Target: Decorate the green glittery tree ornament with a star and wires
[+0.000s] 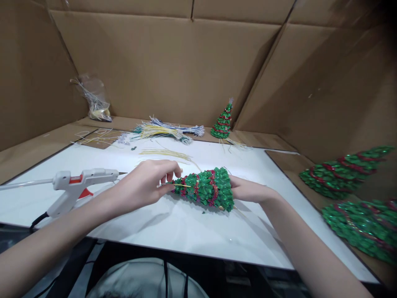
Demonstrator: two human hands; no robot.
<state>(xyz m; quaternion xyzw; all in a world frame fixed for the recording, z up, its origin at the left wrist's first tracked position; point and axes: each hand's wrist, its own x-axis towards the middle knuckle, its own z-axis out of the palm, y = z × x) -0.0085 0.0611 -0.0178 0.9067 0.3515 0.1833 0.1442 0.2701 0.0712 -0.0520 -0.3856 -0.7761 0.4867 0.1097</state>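
Observation:
A small green tinsel Christmas tree (203,188) with red garland lies on its side just above or on the white board, tip to the left. My left hand (156,176) is closed at the tip, thumb and fingers pinching a thin yellow wire (182,186) that runs along the tree's side. At the wide base, my right hand (245,189) holds the tree; its fingers are hidden behind or inside the base. Another thin pale wire (239,212) sticks out below the base.
A white glue gun (77,186) stands left. Loose yellow wires (166,154) and wire bundles (167,130) lie behind. A tree (222,122) stands at the back; two more trees (344,171) lie right. A plastic bag (98,101) leans on the cardboard wall (155,62).

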